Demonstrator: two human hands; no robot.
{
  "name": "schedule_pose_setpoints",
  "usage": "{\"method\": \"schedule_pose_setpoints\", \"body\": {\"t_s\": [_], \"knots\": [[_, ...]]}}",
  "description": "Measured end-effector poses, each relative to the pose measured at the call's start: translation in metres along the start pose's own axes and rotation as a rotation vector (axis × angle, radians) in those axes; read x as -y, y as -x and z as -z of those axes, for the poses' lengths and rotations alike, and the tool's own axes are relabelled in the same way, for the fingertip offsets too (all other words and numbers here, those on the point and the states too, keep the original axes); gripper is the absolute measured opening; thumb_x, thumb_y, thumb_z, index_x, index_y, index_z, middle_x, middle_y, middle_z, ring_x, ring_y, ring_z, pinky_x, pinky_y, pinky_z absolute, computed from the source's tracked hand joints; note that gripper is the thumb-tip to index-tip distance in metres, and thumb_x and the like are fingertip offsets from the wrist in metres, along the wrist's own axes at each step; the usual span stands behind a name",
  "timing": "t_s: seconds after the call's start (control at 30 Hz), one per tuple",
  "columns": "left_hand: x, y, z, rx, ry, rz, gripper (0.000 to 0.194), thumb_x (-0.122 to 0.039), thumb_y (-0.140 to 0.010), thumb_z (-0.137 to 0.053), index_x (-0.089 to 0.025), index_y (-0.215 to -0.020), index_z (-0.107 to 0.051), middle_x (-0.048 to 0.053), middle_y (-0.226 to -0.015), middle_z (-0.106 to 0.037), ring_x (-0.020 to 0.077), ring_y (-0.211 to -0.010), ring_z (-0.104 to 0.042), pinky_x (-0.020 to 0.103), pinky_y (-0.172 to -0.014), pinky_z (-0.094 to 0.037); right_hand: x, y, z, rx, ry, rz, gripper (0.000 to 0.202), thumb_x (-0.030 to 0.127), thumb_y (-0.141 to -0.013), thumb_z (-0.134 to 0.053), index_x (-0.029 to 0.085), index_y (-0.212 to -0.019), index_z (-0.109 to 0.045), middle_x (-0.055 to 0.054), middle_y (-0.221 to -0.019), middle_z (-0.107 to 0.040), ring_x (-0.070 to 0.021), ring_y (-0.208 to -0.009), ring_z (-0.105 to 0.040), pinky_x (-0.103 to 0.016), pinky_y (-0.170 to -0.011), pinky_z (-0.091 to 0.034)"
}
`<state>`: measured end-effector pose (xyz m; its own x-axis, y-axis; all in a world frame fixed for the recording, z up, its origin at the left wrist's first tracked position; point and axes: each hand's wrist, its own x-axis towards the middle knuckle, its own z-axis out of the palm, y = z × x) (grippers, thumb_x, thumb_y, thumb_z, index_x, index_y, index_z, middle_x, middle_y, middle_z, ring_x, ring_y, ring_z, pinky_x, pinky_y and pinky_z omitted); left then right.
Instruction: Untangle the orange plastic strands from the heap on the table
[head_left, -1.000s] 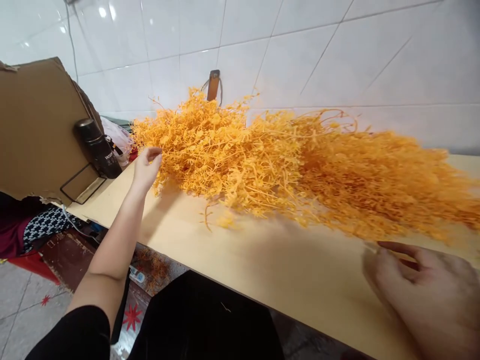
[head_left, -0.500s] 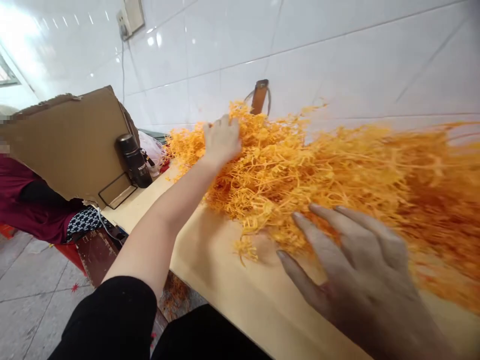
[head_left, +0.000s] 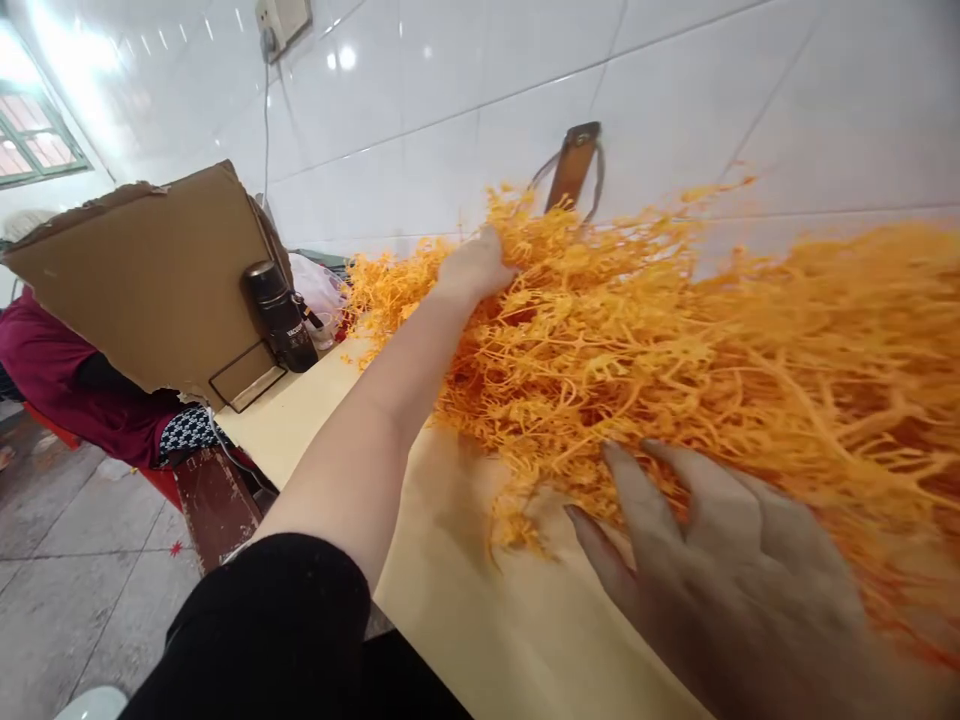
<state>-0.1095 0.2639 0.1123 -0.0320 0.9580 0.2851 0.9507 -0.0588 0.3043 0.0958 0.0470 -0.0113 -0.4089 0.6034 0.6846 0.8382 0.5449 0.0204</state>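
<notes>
A long heap of orange artificial foliage (head_left: 630, 350), fine-stemmed and branching, lies along the pale table (head_left: 465, 560) against the wall. My left hand (head_left: 476, 268) reaches across to the heap's far left part, its fingers curled into the stems and mostly hidden by them. My right hand (head_left: 727, 560) rests at the near edge of the foliage with fingers spread and apart, the fingertips touching the outer sprigs. One small loose-hanging sprig (head_left: 517, 530) droops onto the table just left of my right fingertips.
A black vacuum flask (head_left: 281, 318) stands before a large cardboard sheet (head_left: 150, 280) and a thin wire stand (head_left: 247, 375). Behind the cardboard sits a person in a maroon top (head_left: 52, 350). A brown strap-like object (head_left: 574, 170) leans at the tiled wall.
The view has shifted, moving the scene slightly. My left hand has sunk deeper into the foliage, its fingers now more hidden. My right hand stays spread by the near edge.
</notes>
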Motion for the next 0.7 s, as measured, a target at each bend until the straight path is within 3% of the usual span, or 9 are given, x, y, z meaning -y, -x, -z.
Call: {"method": "schedule_pose_setpoints", "body": {"t_s": [0.1, 0.2, 0.3, 0.4, 0.5, 0.57, 0.7], "knots": [[0.003, 0.002, 0.0, -0.043, 0.064, -0.04, 0.046, -0.031, -0.085, -0.05, -0.008, -0.124, -0.039, 0.017, -0.124, -0.054, 0.0273, -0.116, -0.051, 0.043, -0.096, -0.039, 0.003, 0.001, -0.005, -0.043, 0.208, 0.083, 0.053, 0.037, -0.082, -0.051, 0.009, -0.127, -0.048, -0.021, -0.12, -0.054, -0.0369, -0.098, -0.054, -0.044, -0.071, -0.044], [0.001, 0.0, 0.008, -0.135, 0.234, 0.004, 0.048, -0.032, -0.087, -0.047, -0.013, -0.129, -0.036, 0.013, -0.131, -0.05, 0.023, -0.118, -0.05, 0.038, -0.096, -0.039, 0.005, 0.0, -0.009, -0.013, 0.258, 0.115, 0.05, 0.033, -0.082, -0.05, 0.005, -0.124, -0.052, -0.023, -0.119, -0.054, -0.0362, -0.094, -0.056, -0.041, -0.065, -0.042], [-0.007, 0.001, 0.027, -0.235, 0.378, -0.015, 0.049, -0.035, -0.088, -0.04, -0.014, -0.132, -0.034, 0.012, -0.139, -0.042, 0.0176, -0.122, -0.046, 0.028, -0.096, -0.038, 0.003, -0.006, -0.014, -0.038, 0.299, 0.124, 0.048, 0.036, -0.081, -0.05, 0.005, -0.117, -0.056, -0.022, -0.115, -0.056, -0.0333, -0.084, -0.056, -0.038, -0.058, -0.04], [-0.019, 0.012, 0.052, -0.232, 0.413, -0.084, 0.048, -0.03, -0.09, -0.025, -0.01, -0.133, -0.033, 0.013, -0.142, -0.038, 0.0138, -0.123, -0.043, 0.023, -0.095, -0.035, 0.002, -0.014, -0.018, -0.087, 0.324, 0.092, 0.049, 0.043, -0.082, -0.047, 0.005, -0.111, -0.059, -0.021, -0.109, -0.059, -0.03, -0.075, -0.055, -0.036, -0.054, -0.037], [-0.03, 0.036, 0.073, -0.168, 0.418, -0.187, 0.047, -0.02, -0.09, -0.023, -0.005, -0.134, -0.03, 0.013, -0.141, -0.039, 0.0107, -0.122, -0.044, 0.022, -0.095, -0.035, 0.003, -0.024, -0.023, 0.015, 0.308, 0.031, 0.052, 0.042, -0.085, -0.041, 0.003, -0.115, -0.056, -0.023, -0.11, -0.057, -0.0314, -0.077, -0.053, -0.036, -0.054, -0.037], [-0.033, 0.06, 0.078, -0.164, 0.417, -0.31, 0.043, -0.018, -0.09, -0.025, -0.007, -0.13, -0.037, 0.009, -0.138, -0.043, 0.0115, -0.124, -0.043, 0.024, -0.098, -0.033, 0.005, -0.03, -0.026, 0.117, 0.287, -0.026, 0.053, 0.041, -0.085, -0.039, 0.002, -0.118, -0.053, -0.024, -0.113, -0.055, -0.0329, -0.081, -0.053, -0.037, -0.056, -0.038], [-0.033, 0.125, 0.059, -0.124, 0.481, -0.485, 0.034, -0.016, -0.081, -0.051, -0.012, -0.115, -0.048, 0.005, -0.127, -0.054, 0.0125, -0.12, -0.049, 0.025, -0.103, -0.035, 0.003, -0.04, -0.035, 0.245, 0.247, -0.138, 0.051, 0.037, -0.083, -0.044, 0.002, -0.119, -0.05, -0.024, -0.111, -0.054, -0.0352, -0.092, -0.052, -0.041, -0.066, -0.04]]}}
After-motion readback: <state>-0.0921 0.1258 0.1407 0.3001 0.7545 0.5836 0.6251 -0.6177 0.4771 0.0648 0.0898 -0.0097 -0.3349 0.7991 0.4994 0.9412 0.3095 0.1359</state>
